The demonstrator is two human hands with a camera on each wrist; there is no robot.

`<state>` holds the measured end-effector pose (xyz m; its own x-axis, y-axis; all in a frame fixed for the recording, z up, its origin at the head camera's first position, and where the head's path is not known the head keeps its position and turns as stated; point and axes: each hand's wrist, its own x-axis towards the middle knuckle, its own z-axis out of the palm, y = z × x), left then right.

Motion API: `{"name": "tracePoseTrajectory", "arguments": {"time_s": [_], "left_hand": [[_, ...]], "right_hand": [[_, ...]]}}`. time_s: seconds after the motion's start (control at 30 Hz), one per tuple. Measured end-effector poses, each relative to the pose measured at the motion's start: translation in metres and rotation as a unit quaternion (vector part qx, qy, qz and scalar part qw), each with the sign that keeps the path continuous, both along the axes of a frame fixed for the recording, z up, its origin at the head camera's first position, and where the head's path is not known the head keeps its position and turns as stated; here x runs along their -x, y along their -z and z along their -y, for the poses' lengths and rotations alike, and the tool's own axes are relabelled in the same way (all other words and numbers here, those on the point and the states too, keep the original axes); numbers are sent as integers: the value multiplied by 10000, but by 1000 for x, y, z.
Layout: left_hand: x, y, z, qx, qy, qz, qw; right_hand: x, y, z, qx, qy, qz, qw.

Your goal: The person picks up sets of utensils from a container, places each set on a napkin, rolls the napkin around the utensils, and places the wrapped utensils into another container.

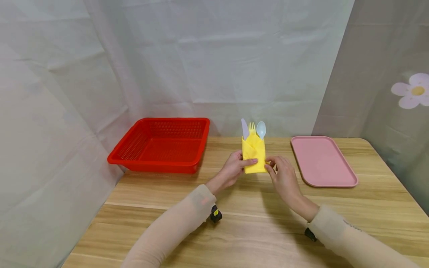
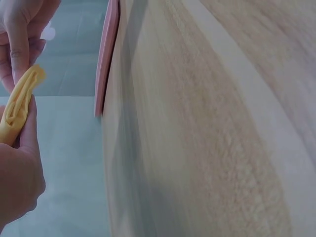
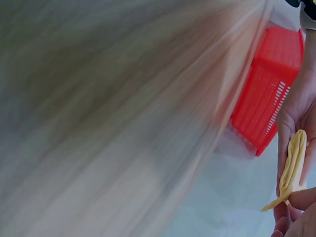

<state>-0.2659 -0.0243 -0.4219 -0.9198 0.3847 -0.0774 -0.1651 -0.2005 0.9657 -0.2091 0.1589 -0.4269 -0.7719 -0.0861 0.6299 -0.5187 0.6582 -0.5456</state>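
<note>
A yellow napkin (image 1: pixel 254 159), folded into a pouch, is held upright above the table. Out of its top stick a pale purple knife (image 1: pixel 245 129), a yellow fork (image 1: pixel 252 128) and a light blue spoon (image 1: pixel 261 129); their handles are hidden inside. My left hand (image 1: pixel 231 169) grips the pouch from the left, thumb across its front and fingers behind. At the lower right edge, my right hand (image 1: pixel 284 176) pinches the napkin between thumb and fingers. The folded layers of the napkin's bottom edge (image 3: pixel 295 160) show in the right wrist view, with a thin corner jutting out at the pinch.
A red plastic basket (image 1: pixel 197 163) with perforated walls stands at the left on the wooden table (image 1: pixel 234 230). On the right lies a pink tray (image 1: pixel 323 162). Pale cloth (image 1: pixel 228 56) hangs behind the table and along its sides.
</note>
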Motion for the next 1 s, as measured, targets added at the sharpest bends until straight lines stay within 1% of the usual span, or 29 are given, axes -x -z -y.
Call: {"name": "tracePoseTrajectory", "arguments": {"time_s": [0.17, 0.37, 0.57, 0.67, 0.77, 0.87, 0.93, 1.0], "left_hand": [[0, 0, -3, -40, -118, -29, 9999], [1, 0, -4, 18, -202, -93, 9998], [0, 1, -8, -35, -366, -162, 9992], [-1, 1, -10, -80, -416, -152, 9990], [-1, 0, -9, -63, -414, -141, 9990], [1, 0, -8, 0, -351, -132, 9993], [2, 0, -7, 35, -279, -115, 9995], [3, 0, -6, 72, -205, -126, 9997]], "right_hand": [[-2, 2, 4, 284, 175, 215, 9992], [-4, 5, 8, 612, 324, 373, 9969], [-3, 9, 9, 1249, 514, 577, 9892], [-2, 9, 9, 1459, 606, 593, 9857], [-1, 7, 9, 1657, 622, 752, 9813], [0, 4, 8, 1958, 530, 1178, 9721], [0, 1, 6, 2247, 385, 1616, 9602], [1, -2, 4, 2500, 235, 2077, 9454]]}}
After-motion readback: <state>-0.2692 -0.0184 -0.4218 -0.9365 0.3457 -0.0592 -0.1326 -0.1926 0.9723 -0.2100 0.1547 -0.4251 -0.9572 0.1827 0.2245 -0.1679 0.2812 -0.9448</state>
